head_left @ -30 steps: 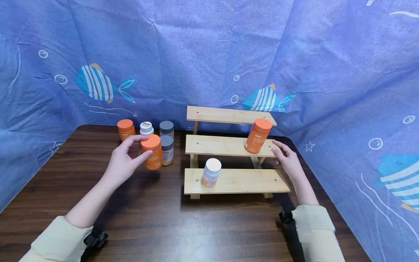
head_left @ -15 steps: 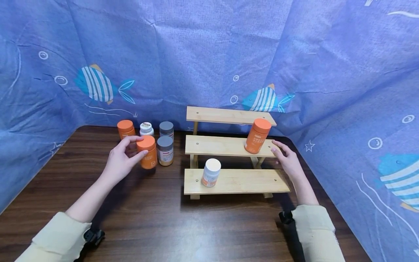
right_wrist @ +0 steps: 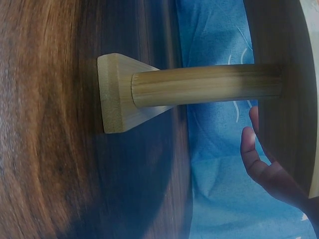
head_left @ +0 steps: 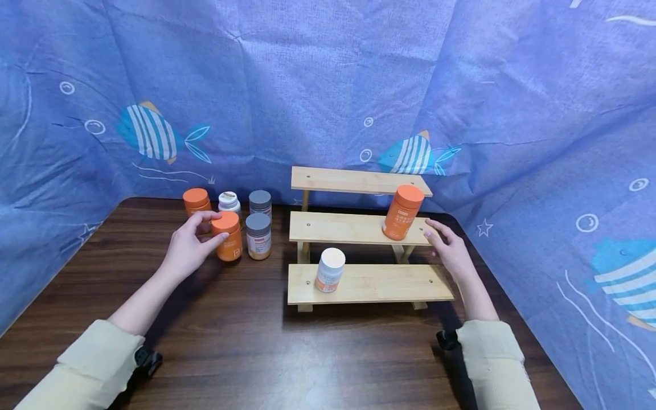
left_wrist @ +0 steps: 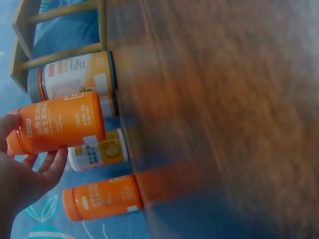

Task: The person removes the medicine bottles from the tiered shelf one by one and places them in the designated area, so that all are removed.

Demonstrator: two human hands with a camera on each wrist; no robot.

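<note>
My left hand (head_left: 197, 244) grips an orange bottle (head_left: 227, 236) by its orange cap, low at the table among a group of bottles. The left wrist view shows that bottle (left_wrist: 62, 122) between thumb and fingers, its base close to the wood; contact is unclear. My right hand (head_left: 447, 246) lies open with straight fingers at the right end of the middle tier of a three-tier wooden shelf (head_left: 353, 229), just right of a tall orange bottle (head_left: 403, 212). A white-capped bottle (head_left: 330, 270) stands on the bottom tier.
Behind and beside the held bottle stand another orange bottle (head_left: 196, 200), a small white one (head_left: 229, 201) and two grey-capped ones (head_left: 260, 202) (head_left: 258, 236). Blue fish-print cloth (head_left: 328, 85) walls in the dark wooden table (head_left: 246, 341). The shelf's leg (right_wrist: 199, 89) fills the right wrist view.
My left hand has carried the orange bottle down and to the left, back beside the grey-capped bottle. The right hand has stayed by the middle tier.
</note>
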